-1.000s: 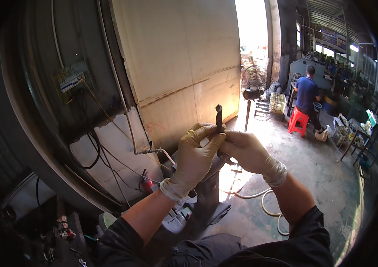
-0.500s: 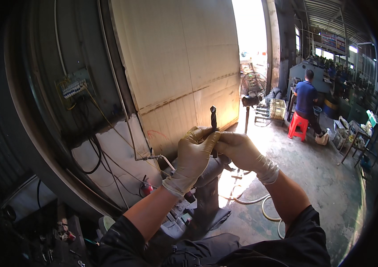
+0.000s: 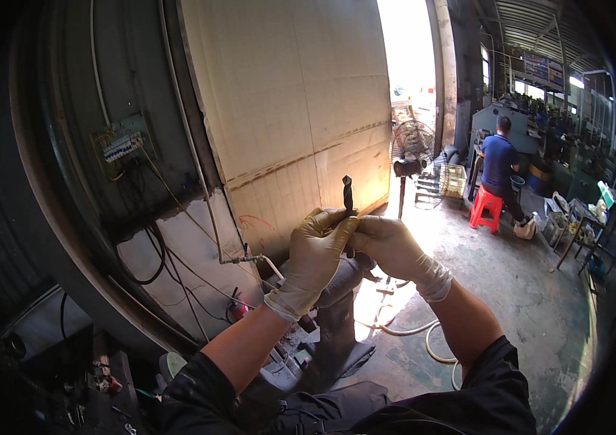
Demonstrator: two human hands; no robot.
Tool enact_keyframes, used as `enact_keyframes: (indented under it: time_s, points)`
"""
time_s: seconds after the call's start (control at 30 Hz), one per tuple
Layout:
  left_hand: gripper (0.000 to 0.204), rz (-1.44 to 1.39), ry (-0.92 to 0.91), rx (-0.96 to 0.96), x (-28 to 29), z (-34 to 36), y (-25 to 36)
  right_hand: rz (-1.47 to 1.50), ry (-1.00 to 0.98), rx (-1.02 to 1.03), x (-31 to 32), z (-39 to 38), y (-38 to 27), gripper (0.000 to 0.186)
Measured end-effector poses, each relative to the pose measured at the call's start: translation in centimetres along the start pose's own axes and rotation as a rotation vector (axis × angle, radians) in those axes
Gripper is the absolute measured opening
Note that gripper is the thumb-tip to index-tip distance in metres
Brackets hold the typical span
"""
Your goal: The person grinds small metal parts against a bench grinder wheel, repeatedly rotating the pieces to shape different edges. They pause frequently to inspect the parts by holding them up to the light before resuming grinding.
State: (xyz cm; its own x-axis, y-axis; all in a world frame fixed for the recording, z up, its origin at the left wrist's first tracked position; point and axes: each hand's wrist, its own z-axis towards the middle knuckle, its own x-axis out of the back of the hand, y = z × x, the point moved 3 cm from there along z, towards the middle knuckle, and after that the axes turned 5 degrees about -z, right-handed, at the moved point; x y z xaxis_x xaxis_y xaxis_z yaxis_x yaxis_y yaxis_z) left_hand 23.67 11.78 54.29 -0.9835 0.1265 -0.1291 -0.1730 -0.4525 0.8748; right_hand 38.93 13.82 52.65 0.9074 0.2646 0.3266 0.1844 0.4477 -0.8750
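A dark twist drill bit [image 3: 348, 194] stands upright between my two hands, its pointed, fluted end up. My left hand [image 3: 315, 250], in a pale rubber glove, pinches it from the left with thumb and fingers. From the right, my right hand [image 3: 393, 248], gloved the same way, grips it at the same height. The fingers of both hands meet around the bit and hide its middle; a short piece of its lower end shows beneath them. Behind and below the hands stands a dark machine body on a column [image 3: 338, 312], partly covered by my left hand.
A pedestal fan [image 3: 412, 148] stands by the bright doorway. A co-worker in a blue shirt [image 3: 499, 158] sits on a red stool [image 3: 486, 210] at the right. A pale hose [image 3: 438, 346] loops over the floor. An electrical panel [image 3: 121, 147] with cables hangs at the left.
Almost nothing differs. The drill bit sits very slightly lower in the picture, and both hands keep the same hold on it.
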Motion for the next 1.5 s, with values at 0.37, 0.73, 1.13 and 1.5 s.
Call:
enact_keyframes:
  time_s: [0.37,0.73,1.13,1.5]
  points:
    - [0.019,0.002,-0.001,-0.033,-1.1,-0.9,0.7,0.064,0.128,0.04,0.2,-1.6,-2.1,0.023]
    - [0.017,-0.003,0.006,-0.112,-1.1,-0.8,0.0,-0.127,0.122,0.054,0.4,-1.9,-2.2,0.028]
    - [0.015,-0.041,0.014,-0.085,-0.7,-0.6,-0.9,0.012,-0.012,0.017,0.5,-1.8,-1.0,0.027]
    - [0.015,-0.022,0.008,-0.095,-0.8,-0.8,-0.4,0.057,0.011,0.025,0.2,-1.2,1.0,0.028]
